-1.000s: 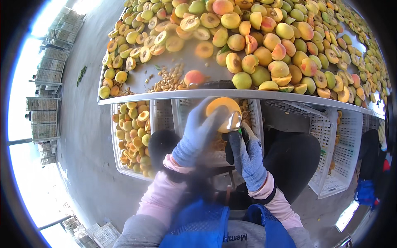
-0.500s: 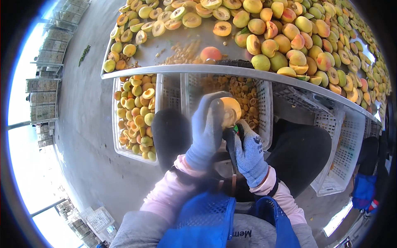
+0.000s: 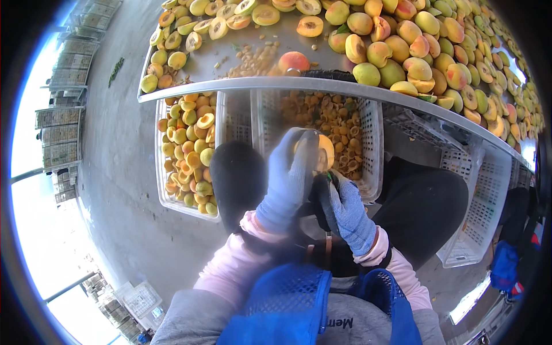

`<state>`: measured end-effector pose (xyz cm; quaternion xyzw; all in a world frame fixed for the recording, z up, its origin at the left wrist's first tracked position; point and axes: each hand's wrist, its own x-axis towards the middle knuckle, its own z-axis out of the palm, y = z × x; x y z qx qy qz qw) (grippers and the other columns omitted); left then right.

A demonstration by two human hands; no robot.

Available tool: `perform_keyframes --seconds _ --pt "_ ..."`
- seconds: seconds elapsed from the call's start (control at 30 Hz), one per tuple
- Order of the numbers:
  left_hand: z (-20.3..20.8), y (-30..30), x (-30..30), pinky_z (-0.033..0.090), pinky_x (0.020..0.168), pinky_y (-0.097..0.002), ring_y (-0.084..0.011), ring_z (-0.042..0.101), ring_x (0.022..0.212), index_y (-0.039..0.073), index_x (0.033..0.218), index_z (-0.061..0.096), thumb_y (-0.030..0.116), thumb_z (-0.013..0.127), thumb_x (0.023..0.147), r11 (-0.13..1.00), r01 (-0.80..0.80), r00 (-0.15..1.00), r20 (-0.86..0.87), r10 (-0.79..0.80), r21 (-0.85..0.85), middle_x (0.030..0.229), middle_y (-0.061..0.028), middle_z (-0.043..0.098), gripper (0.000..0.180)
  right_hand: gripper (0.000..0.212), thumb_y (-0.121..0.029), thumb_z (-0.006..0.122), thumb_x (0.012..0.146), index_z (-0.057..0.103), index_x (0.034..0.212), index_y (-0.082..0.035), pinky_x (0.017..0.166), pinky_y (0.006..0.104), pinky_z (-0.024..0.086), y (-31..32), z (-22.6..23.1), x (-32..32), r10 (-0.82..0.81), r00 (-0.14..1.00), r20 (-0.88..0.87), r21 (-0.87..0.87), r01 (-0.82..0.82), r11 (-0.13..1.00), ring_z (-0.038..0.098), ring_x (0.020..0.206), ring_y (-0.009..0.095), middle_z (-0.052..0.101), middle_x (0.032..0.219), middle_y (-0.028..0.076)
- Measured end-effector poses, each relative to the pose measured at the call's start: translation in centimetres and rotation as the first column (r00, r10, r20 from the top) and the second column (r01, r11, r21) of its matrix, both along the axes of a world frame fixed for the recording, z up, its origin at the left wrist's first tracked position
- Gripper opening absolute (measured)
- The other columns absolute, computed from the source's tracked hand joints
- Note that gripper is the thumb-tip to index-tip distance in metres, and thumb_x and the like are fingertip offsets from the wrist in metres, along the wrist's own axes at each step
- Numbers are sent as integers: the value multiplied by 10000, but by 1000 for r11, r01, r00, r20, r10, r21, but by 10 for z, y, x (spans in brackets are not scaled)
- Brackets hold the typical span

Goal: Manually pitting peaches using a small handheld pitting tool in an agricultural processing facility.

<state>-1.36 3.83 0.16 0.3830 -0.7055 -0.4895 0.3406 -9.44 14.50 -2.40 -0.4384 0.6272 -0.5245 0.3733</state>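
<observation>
Head cam: our gloved L hand (image 3: 289, 172) curls part-closed round a fruit half (image 3: 328, 150), held at its R side, just above our R hand (image 3: 348, 215). Cut face points approx. R; visible long axis runs roughly up-down. Looks yellow-orange, blurry, partly covered. R hand's closed on a green-marked tool (image 3: 332, 179), mostly hidden.

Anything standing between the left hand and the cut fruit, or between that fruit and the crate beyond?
Nothing visible: the left hand grips the cut fruit directly, and the open crate shows beyond it, unblocked. The right hand sits close on the fruit's near side.
</observation>
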Motion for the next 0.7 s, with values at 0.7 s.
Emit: perform_keyframes --seconds 0.7 --pt "17 7 -4 441 636 -239 -108 544 704 -33 966 568 156 529 914 972 -27 991 -123 57 232 804 -77 587 200 216 -148 520 903 513 1045 14 612 320 447 2 -4 14 -86 961 262 7 87 996 582 688 203 579 773 123"
